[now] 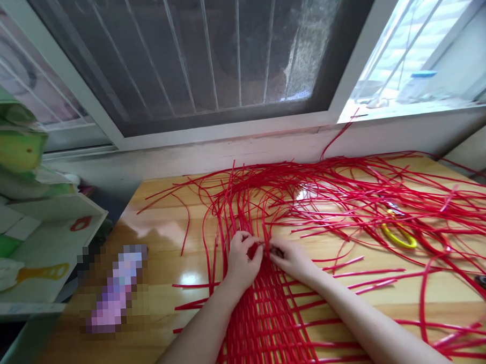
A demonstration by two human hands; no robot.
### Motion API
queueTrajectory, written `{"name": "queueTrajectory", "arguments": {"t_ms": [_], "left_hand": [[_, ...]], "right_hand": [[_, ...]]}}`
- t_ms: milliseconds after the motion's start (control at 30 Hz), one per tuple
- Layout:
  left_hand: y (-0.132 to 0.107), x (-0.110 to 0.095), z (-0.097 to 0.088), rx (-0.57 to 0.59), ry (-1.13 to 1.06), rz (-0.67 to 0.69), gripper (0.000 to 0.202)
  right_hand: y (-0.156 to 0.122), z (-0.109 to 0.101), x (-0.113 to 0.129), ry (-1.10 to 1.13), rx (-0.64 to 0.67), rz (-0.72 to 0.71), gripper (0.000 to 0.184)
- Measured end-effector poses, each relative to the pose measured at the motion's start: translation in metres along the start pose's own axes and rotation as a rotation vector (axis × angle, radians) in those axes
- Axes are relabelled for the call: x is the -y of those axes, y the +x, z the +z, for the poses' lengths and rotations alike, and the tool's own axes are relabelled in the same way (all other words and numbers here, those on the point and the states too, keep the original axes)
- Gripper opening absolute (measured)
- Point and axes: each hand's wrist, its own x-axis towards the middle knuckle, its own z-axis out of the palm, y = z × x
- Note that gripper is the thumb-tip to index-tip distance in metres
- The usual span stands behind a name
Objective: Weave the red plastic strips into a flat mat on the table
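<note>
A woven panel of glossy red strips lies on the wooden table, running from the near edge up to my hands. At its far end my left hand pinches a red strip between thumb and fingers. Close beside it, my right hand has its fingertips closed at the same spot, on a red strip of the weave. Fingers partly hide where the strips cross. Unwoven strip ends fan out beyond both hands, and others stick out sideways under my forearms.
A tangle of loose red strips covers the table's back and right. Yellow-handled scissors lie among them. A blurred pinkish object rests on the left of the wooden table. Behind stands a window; shelving is at left.
</note>
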Motion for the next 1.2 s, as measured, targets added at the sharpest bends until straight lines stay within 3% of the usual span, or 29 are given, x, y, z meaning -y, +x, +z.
{"name": "queueTrajectory", "arguments": {"t_ms": [67,233,367,467,567,633,700,767,867,1100,1200], "left_hand": [[0.001,-0.002,-0.005,0.051,0.030,-0.029,0.020],[0.006,-0.007,-0.023,0.174,0.072,-0.207,0.030],[0.009,-0.009,-0.034,0.263,0.030,-0.263,0.030],[0.012,-0.009,-0.035,0.314,-0.143,-0.291,0.024],[0.016,-0.007,-0.030,0.271,-0.365,-0.333,0.016],[0.018,-0.005,-0.025,0.225,-0.417,-0.373,0.026],[0.016,-0.001,-0.021,0.212,-0.348,-0.361,0.025],[0.012,0.002,-0.019,0.233,-0.185,-0.289,0.012],[0.006,0.003,-0.017,0.263,0.082,-0.210,0.014],[0.005,-0.006,-0.010,0.192,0.323,-0.287,0.022],[0.007,-0.005,-0.007,0.166,0.350,-0.304,0.017]], "right_hand": [[-0.003,-0.002,0.001,0.061,0.010,-0.009,0.009],[-0.010,-0.005,0.010,0.177,-0.055,-0.018,0.038],[-0.011,-0.003,0.018,0.035,0.001,-0.108,0.031],[-0.008,0.001,0.018,-0.052,0.044,-0.074,0.015],[-0.004,0.005,0.014,-0.036,0.032,0.001,0.010],[-0.003,0.006,0.012,-0.012,0.018,0.012,0.012],[-0.002,0.007,0.010,-0.009,0.006,0.026,0.012],[-0.002,0.007,0.010,-0.021,-0.002,0.040,0.012],[-0.001,0.008,0.009,-0.024,-0.013,0.055,0.009],[-0.002,0.010,0.007,0.009,-0.026,0.048,0.014],[-0.001,0.009,0.007,0.026,-0.024,0.051,0.016]]}}
